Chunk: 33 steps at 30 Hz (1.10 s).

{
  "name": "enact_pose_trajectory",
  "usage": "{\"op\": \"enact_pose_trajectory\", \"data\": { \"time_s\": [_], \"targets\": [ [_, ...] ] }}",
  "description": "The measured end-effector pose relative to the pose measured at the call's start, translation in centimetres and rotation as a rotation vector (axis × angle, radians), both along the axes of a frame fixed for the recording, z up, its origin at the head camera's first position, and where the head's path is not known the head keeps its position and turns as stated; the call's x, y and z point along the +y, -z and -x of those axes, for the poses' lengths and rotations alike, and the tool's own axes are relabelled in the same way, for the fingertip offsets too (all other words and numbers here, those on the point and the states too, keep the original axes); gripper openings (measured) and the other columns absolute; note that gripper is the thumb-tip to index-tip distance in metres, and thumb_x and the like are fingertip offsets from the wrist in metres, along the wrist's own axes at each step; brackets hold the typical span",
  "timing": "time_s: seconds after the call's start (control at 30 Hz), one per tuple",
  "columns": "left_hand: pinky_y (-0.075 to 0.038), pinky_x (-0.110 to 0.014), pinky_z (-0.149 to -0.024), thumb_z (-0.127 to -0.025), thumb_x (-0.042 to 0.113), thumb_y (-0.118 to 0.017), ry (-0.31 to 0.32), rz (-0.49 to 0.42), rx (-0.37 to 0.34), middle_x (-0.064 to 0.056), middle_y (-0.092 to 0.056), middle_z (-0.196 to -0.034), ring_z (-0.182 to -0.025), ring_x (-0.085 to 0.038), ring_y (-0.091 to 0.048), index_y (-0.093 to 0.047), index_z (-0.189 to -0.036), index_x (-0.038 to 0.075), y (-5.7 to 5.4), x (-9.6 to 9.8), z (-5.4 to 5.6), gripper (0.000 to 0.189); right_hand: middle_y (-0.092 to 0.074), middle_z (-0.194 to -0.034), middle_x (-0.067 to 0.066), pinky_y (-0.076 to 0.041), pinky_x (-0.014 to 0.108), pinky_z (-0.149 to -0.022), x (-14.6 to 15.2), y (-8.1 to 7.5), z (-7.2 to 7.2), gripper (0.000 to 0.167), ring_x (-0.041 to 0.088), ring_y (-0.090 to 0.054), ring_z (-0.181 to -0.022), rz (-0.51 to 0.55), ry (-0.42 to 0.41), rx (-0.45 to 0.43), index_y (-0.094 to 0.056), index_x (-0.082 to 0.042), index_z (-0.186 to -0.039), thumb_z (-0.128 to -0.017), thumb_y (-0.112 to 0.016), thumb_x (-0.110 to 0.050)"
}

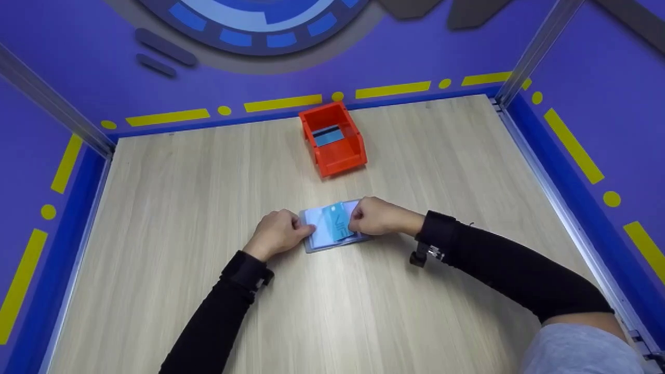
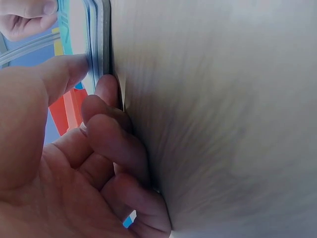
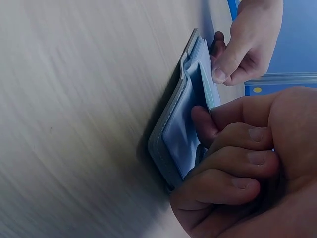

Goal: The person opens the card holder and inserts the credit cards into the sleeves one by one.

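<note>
An open card holder (image 1: 318,240) with a grey stitched cover and clear sleeves lies on the table, in the middle of the head view. Over its sleeves sits a light-blue card (image 1: 337,221) marked VIP, tilted up along its right side. My left hand (image 1: 278,232) grips the holder's left edge, thumb on top and fingertips at the underside by the tabletop. My right hand (image 1: 378,216) pinches the card's right edge between thumb and index finger, the other fingers curled. In the right wrist view a gap shows beneath the raised edge, above the holder's pale inner side (image 3: 181,136).
Behind the holder stands a red-orange open-front bin (image 1: 343,165) with a blue, black-striped card (image 1: 328,136) inside. The wooden table (image 1: 182,208) is bordered by blue-purple panels (image 1: 280,78) at the back and both sides.
</note>
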<state>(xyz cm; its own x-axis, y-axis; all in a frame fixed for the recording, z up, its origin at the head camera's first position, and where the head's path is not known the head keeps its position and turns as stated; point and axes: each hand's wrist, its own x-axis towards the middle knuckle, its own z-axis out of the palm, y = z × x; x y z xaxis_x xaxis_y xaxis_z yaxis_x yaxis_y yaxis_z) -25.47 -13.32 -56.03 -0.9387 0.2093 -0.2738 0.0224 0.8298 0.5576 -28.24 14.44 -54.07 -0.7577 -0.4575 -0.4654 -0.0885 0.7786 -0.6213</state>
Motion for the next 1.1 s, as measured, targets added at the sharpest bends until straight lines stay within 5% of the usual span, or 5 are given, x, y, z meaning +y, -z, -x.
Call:
{"op": "enact_pose_trajectory", "data": {
  "time_s": [0.57,1.1],
  "targets": [
    [-0.03,-0.031,-0.06,-0.099,0.049,-0.078,0.009,0.012,-0.03,0.008,-0.046,-0.063,-0.063,-0.015,-0.046,-0.056,-0.064,0.022,0.0,0.0,0.2,0.05,-0.063,-0.066,-0.008,-0.042,0.027,-0.063,-1.4,-0.2,-0.3,0.019,0.014,-0.058,-0.072,-0.017,0.038,0.045,-0.083,-0.014,-0.08,-0.095,-0.078,-0.024],
    [-0.031,-0.03,-0.059,-0.097,0.036,-0.073,0.04,0.019,0.001,0.009,-0.048,-0.061,-0.06,-0.014,-0.046,-0.055,-0.062,0.022,0.0,-0.1,0.3,0.042,-0.058,-0.069,-0.009,-0.042,0.028,-0.072,-2.8,0.3,-0.6,0.02,0.015,-0.055,-0.082,0.01,-0.079,0.182,-0.08,-0.013,-0.078,-0.095,-0.073,-0.018]
  ]
}}
